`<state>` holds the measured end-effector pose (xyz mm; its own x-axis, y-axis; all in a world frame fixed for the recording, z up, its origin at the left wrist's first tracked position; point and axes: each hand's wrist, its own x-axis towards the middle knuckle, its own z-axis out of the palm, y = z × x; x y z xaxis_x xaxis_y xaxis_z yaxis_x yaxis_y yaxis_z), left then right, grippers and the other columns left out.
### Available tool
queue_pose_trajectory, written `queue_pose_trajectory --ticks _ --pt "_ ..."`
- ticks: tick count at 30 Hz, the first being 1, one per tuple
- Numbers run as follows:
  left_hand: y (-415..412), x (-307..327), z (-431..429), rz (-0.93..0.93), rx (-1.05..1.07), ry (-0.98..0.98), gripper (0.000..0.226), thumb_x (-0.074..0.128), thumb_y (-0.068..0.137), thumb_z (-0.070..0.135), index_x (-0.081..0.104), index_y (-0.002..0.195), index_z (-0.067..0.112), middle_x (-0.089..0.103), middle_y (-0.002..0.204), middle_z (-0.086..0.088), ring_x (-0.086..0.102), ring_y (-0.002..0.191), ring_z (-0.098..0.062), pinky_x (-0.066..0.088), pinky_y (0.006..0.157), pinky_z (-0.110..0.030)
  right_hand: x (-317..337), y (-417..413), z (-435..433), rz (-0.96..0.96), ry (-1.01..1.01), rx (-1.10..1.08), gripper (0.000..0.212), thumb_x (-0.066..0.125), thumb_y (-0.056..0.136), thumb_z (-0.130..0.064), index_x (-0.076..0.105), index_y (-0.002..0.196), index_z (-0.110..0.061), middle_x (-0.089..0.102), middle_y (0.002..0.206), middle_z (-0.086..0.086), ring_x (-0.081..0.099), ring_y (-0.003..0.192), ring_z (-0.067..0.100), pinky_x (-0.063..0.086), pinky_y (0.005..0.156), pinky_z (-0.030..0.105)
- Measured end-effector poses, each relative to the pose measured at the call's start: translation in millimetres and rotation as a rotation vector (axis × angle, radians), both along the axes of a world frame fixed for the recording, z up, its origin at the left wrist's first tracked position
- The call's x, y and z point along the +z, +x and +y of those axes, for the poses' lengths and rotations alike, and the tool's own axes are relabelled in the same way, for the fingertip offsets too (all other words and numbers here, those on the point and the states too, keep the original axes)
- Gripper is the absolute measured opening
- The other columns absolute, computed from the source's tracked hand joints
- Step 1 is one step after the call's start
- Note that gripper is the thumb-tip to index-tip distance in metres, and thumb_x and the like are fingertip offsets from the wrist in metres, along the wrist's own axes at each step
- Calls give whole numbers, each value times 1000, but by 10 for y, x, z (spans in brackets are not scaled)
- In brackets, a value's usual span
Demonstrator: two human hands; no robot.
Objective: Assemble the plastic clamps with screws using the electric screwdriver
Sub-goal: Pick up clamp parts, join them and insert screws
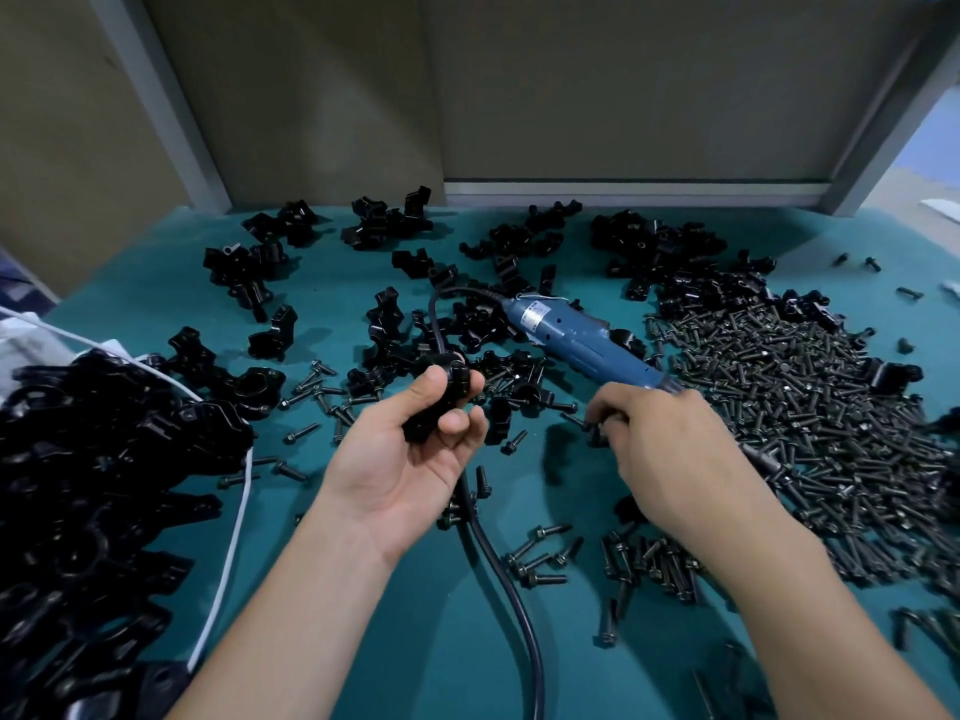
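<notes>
You held the plastic clamp (441, 394) in your left grip (415, 459), raised just above the middle of the worktop (415, 657). The palm was up, with thumb and fingers curled round the part. Your right grip (675, 459) was turned down just beside it. Its fingertips (605, 415) were closed on what looked like a single screw (595, 432), though blur made that hard to confirm.

The blue electric screwdriver (582, 345) lay behind both, with its nose running under your right grip. Its black cord (537, 678) passed beneath your left wrist towards the near edge. The big heap of screws (805, 407) filled the right edge and a heap of black clamps (93, 485) the near left corner. Loose clamps (384, 226) were scattered along the far edge.

Three things could have gone wrong from there. A fingertip pinch that light could have dropped the screw among the strays. A screw started at a tilt could have cross-threaded the plastic. The cord under your wrist could have snagged and dragged the tool.

The screwdriver carried a pale label (535, 317) near its cord end, but the print was too small to read.
</notes>
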<state>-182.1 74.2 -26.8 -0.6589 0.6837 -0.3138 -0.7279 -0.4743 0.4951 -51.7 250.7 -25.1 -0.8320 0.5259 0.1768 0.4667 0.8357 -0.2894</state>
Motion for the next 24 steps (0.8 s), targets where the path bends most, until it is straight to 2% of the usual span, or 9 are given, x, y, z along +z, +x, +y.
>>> queue_pose_trajectory --ticks 2,3,5,6,9,12,14,17,24 --pt "-9 -16 3 22 0 -15 22 70 80 11 68 97 -2 72 89 -17 51 48 -10 61 67 -31 11 -5 4 26 -79 -39 22 56 102 -18 69 91 -32 61 54 -6 48 44 12 32 43 19" --pt "-14 -27 4 43 -2 -28 18 71 79 12 73 91 -2 72 89 -16 50 48 -10 61 68 -30 11 -10 -3 56 -129 -51 21 57 102 -20 69 90 -33 64 55 -5 53 42 14 39 40 22" --pt "-14 -43 13 108 -4 -76 14 72 78 14 79 81 2 73 89 -15 51 48 -9 61 68 -29 12 -29 -51 213 -361 -58 24 60 102 -18 72 87 -32 72 63 -6 66 51 19 55 48 30" --pt "-8 -52 21 156 1 -115 15 73 76 15 78 84 3 74 89 -13 51 49 -9 61 68 -28 22 -40 -88 331 -552 -45 26 60 102 -13 74 86 -29 74 67 -4 71 58 21 58 53 33" --pt "28 -90 55 388 4 -256 26 74 71 19 71 94 8 76 88 -7 52 50 -8 60 70 -24 82 -66 -173 620 -1161 22 27 62 98 4 78 84 -13 78 83 14 78 79 26 60 68 27" --pt "77 -102 78 552 -46 -294 19 79 71 17 75 89 15 75 87 -7 53 52 -10 58 70 -23 111 -69 -193 683 -1448 64 19 71 83 7 81 85 -9 78 92 21 77 81 26 61 72 26" --pt "90 -117 81 602 -81 -301 20 80 75 12 75 95 13 73 86 -7 54 54 -11 57 71 -23 107 -67 -190 700 -1487 50 17 71 80 4 81 86 -9 77 89 22 76 76 26 61 69 27" --pt "98 -126 73 615 -131 -279 29 73 78 15 73 106 8 72 87 -9 54 55 -12 56 71 -24 89 -77 -210 714 -1405 37 13 66 92 2 75 98 -6 76 84 19 75 73 23 60 66 27" --pt "99 -69 25 621 -243 -159 23 71 78 15 82 97 21 72 86 -9 54 58 -13 54 69 -20 74 -80 -267 762 -1075 140 13 70 93 -1 76 86 -10 74 73 14 69 59 22 55 61 24"
